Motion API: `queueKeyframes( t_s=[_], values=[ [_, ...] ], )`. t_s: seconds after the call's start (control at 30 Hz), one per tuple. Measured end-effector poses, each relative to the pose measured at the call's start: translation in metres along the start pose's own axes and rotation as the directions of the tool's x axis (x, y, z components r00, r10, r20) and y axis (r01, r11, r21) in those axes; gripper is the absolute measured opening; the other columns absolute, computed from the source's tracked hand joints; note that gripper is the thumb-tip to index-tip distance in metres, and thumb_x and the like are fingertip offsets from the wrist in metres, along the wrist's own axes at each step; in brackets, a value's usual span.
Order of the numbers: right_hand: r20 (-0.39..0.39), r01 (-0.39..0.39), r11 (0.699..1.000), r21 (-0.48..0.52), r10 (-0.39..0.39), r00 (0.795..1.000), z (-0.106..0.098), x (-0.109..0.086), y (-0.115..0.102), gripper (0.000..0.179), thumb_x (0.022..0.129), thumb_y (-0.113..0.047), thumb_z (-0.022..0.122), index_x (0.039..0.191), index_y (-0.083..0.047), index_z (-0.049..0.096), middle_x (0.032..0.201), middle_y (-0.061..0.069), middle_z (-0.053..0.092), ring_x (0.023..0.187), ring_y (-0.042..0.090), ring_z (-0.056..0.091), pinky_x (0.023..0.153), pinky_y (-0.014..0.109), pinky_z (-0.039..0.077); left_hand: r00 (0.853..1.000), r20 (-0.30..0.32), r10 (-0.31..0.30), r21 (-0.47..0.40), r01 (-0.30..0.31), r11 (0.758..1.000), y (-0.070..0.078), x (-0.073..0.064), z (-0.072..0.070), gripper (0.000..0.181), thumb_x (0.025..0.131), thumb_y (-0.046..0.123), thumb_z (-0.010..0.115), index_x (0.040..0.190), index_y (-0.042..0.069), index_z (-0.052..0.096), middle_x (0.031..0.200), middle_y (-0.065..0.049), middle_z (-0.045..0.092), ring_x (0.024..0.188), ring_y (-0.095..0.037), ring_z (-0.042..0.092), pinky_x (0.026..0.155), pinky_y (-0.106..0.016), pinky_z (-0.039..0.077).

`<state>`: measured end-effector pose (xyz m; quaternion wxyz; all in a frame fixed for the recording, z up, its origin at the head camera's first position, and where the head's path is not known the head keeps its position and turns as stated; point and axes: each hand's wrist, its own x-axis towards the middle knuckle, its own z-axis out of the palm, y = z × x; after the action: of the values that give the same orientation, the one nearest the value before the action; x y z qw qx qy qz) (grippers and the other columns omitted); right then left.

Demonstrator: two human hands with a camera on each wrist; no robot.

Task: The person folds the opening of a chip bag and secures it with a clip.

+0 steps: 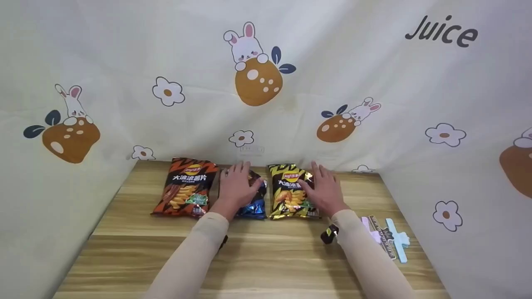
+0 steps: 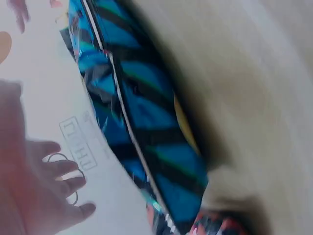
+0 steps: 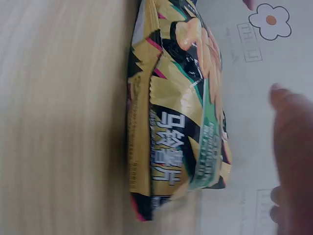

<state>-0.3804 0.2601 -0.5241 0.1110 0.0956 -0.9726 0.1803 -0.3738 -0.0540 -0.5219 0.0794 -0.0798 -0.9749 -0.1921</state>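
Observation:
Three chip bags lie in a row at the back of the table. My left hand point(image 1: 237, 186) is over the middle bag, a blue and black chip bag point(image 1: 254, 208), and hides much of it. In the left wrist view that hand's fingers point(image 2: 68, 185) look loosely extended, apart from the bag. My right hand point(image 1: 326, 191) hovers at the right side of the yellow and black chip bag point(image 1: 286, 197), with nothing held. A gap shows between the right hand point(image 3: 298, 147) and the yellow bag point(image 3: 181, 103) in the right wrist view. The red and black chip bag point(image 1: 187, 187) lies untouched at left.
At the right, beside the right forearm, lie a light blue clip point(image 1: 400, 241), a dark patterned clip point(image 1: 382, 236) and a partly hidden purple clip point(image 1: 365, 222). A printed cloth point(image 1: 199, 120) hangs behind and beside the wooden table point(image 1: 266, 257).

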Motion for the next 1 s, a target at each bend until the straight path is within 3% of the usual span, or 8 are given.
queueKeyframes(
  t_s=[0.03,0.1,0.23,0.4,0.57,0.7,0.87,1.0],
  values=[
    [-0.022,-0.02,0.999,0.039,0.021,1.0,-0.001,0.001,-0.001,0.092,0.109,-0.065,0.056,0.175,-0.008,0.027,0.168,0.031,0.041,0.152,0.053,0.043,0.127,0.069,0.03,1.0,-0.016,-0.01,-0.08,0.009,0.997,0.003,0.0,-0.002,0.079,0.11,0.061,0.055,0.167,0.007,0.044,0.168,-0.019,0.047,0.154,-0.042,0.046,0.127,-0.065,0.032],
    [-0.051,-0.079,0.987,0.138,0.086,0.995,-0.004,0.001,-0.002,0.09,0.108,-0.065,0.059,0.173,-0.007,0.033,0.159,0.031,0.049,0.141,0.053,0.054,0.119,0.067,0.041,0.998,-0.036,-0.044,-0.251,0.033,0.967,0.009,0.0,-0.007,0.064,0.109,0.05,0.064,0.154,0.005,0.058,0.151,-0.018,0.062,0.137,-0.04,0.061,0.117,-0.061,0.046],
    [-0.017,-0.212,0.916,0.342,0.231,0.973,-0.011,-0.001,-0.002,0.089,0.108,-0.065,0.059,0.168,-0.003,0.037,0.157,0.03,0.052,0.14,0.049,0.056,0.117,0.064,0.045,0.995,-0.009,-0.098,-0.451,0.084,0.888,0.02,-0.003,-0.014,0.043,0.106,0.035,0.072,0.135,0.004,0.067,0.128,-0.012,0.071,0.115,-0.032,0.069,0.102,-0.051,0.058],
    [0.077,-0.297,0.845,0.445,0.294,0.953,-0.017,-0.008,0.0,0.093,0.108,-0.063,0.059,0.166,0.005,0.035,0.147,0.033,0.059,0.134,0.048,0.06,0.115,0.062,0.047,0.991,0.05,-0.126,-0.541,0.133,0.83,0.027,-0.005,-0.014,0.039,0.105,0.027,0.071,0.136,0.004,0.068,0.126,-0.01,0.071,0.114,-0.029,0.068,0.102,-0.047,0.058],
    [0.137,-0.323,0.827,0.46,0.293,0.946,-0.019,-0.012,0.0,0.091,0.109,-0.061,0.06,0.164,0.007,0.035,0.147,0.035,0.059,0.134,0.05,0.06,0.116,0.063,0.047,0.981,0.098,-0.166,-0.625,0.191,0.757,0.032,-0.004,-0.01,0.044,0.105,0.023,0.07,0.143,0.003,0.063,0.131,-0.015,0.069,0.117,-0.031,0.067,0.102,-0.048,0.058],
    [0.165,-0.342,0.822,0.455,0.3,0.94,-0.018,-0.012,0.001,0.09,0.109,-0.061,0.059,0.163,0.008,0.035,0.156,0.038,0.052,0.141,0.052,0.055,0.12,0.063,0.043,0.969,0.174,-0.175,-0.662,0.246,0.708,0.039,-0.002,-0.007,0.058,0.108,0.028,0.068,0.156,0.002,0.05,0.144,-0.021,0.063,0.125,-0.036,0.065,0.105,-0.052,0.056],
    [0.202,-0.37,0.816,0.444,0.312,0.929,-0.017,-0.01,0.005,0.093,0.109,-0.063,0.057,0.162,0.01,0.035,0.163,0.04,0.043,0.15,0.055,0.045,0.127,0.061,0.036,0.954,0.247,-0.173,-0.688,0.298,0.662,0.053,0.002,-0.004,0.073,0.11,0.038,0.066,0.166,0.001,0.037,0.165,-0.026,0.047,0.149,-0.043,0.051,0.122,-0.059,0.043],
    [0.267,-0.414,0.784,0.463,0.322,0.908,-0.018,-0.005,0.01,0.097,0.109,-0.066,0.052,0.166,0.009,0.03,0.17,0.037,0.034,0.157,0.054,0.036,0.13,0.061,0.03,0.947,0.271,-0.175,-0.706,0.318,0.633,0.063,0.008,0.001,0.08,0.11,0.045,0.064,0.171,0.004,0.031,0.173,-0.024,0.038,0.158,-0.044,0.039,0.128,-0.06,0.035]
  ],
)
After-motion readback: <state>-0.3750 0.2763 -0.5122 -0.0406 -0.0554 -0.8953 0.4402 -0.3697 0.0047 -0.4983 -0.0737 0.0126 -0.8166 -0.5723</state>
